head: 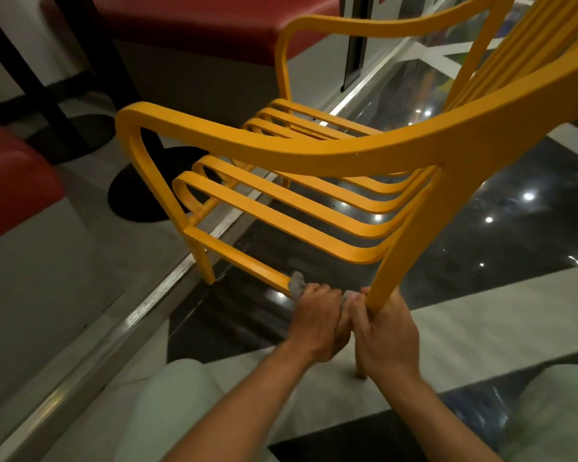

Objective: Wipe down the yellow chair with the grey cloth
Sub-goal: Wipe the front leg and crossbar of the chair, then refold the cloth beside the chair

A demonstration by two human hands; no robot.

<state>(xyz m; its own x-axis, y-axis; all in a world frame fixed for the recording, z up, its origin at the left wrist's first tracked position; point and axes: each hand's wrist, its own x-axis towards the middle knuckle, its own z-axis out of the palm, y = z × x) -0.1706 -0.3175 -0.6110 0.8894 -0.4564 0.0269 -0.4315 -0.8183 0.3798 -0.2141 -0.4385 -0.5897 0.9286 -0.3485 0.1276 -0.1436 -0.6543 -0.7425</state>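
The yellow chair (314,151) with slatted seat and curved armrests fills the middle of the view, seen from its side. My left hand (317,320) is closed around the grey cloth (297,283) on the low side rail, close to the near rear leg. A bit of grey cloth also shows between the two hands. My right hand (386,338) grips the lower part of that rear leg (386,281). Most of the cloth is hidden inside my fingers.
Red upholstered seats (10,181) stand at the left and at the back. Black table posts with round bases (137,191) stand beyond the chair's front leg. A metal floor strip (154,295) runs diagonally. My knees in pale trousers (167,405) are at the bottom.
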